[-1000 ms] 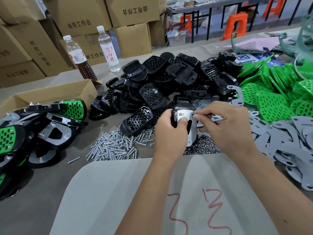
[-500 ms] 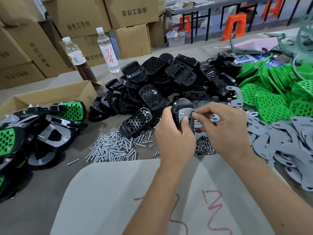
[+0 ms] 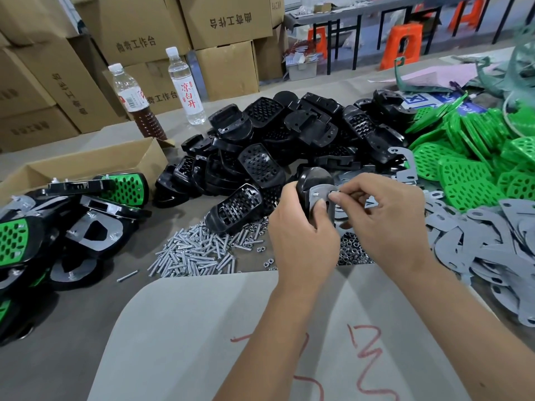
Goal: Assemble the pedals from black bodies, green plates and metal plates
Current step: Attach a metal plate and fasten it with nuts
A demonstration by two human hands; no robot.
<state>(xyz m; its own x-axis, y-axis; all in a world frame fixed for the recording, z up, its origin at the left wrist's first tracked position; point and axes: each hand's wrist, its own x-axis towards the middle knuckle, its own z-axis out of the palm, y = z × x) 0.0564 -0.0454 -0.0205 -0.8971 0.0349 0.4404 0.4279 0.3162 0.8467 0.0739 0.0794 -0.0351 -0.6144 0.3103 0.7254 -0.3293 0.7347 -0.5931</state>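
Head view: both forearms reach forward over the surface. Left hand grips a black body, thumb pressing its metal plate; right hand pinches at the plate's top. Black bodies pile behind.

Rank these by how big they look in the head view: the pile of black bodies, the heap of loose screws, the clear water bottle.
1. pile of black bodies, largest by far.
2. heap of loose screws.
3. clear water bottle, smallest, though it stands farther from the camera, so its place below the screws is unsure.
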